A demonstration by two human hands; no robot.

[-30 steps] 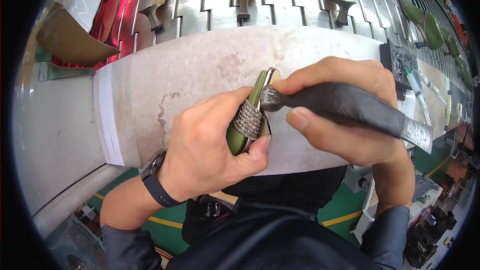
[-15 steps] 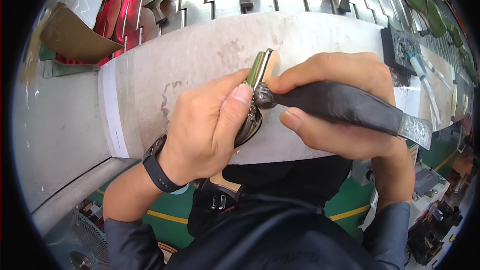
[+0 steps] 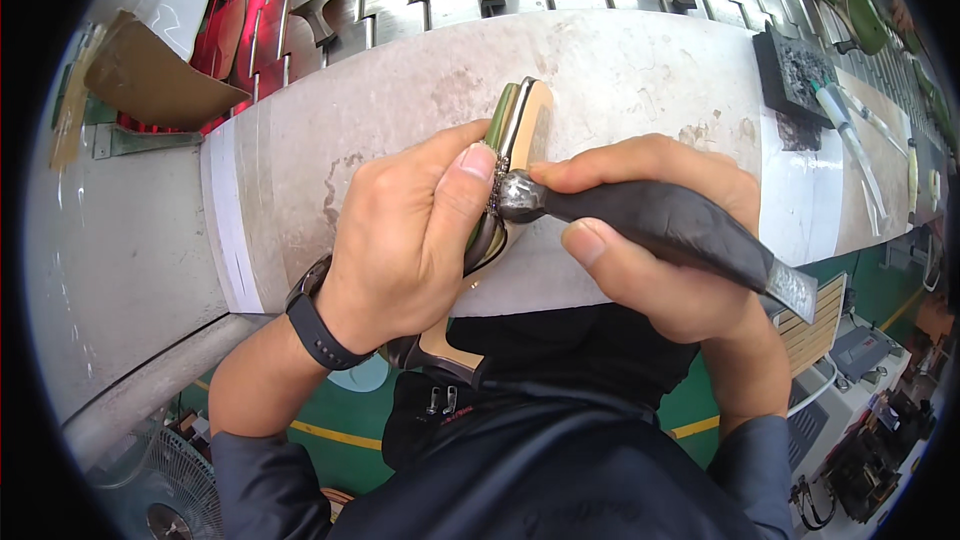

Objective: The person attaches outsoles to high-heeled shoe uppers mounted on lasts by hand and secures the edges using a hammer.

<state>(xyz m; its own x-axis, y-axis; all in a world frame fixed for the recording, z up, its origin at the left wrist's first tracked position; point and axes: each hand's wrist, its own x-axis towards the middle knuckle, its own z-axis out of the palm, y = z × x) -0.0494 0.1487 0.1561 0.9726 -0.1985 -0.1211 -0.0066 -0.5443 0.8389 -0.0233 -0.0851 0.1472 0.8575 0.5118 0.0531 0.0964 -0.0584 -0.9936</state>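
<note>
Clasping a green shoe (image 3: 514, 140) in bent fingers, the left hand (image 3: 400, 220) half-hides a seemingly beaded band (image 3: 495, 186), the right hand (image 3: 690, 292) curled round a hammer (image 3: 655, 222), a black block (image 3: 795, 78) beyond.

Green shoe w/ glittery strap (image 3: 517, 128) rolled vs 1s ago, more tan sole (image 3: 537, 120) showing; L hand's (image 3: 393, 220) thumb up by strap; blk-handled metal hammer (image 3: 655, 227) farther from toe.

dark garment (image 3: 520, 470): faint lettering (image 3: 632, 515), too dim to read
black cloth (image 3: 415, 435): small red marking (image 3: 459, 414), too small to read
</note>
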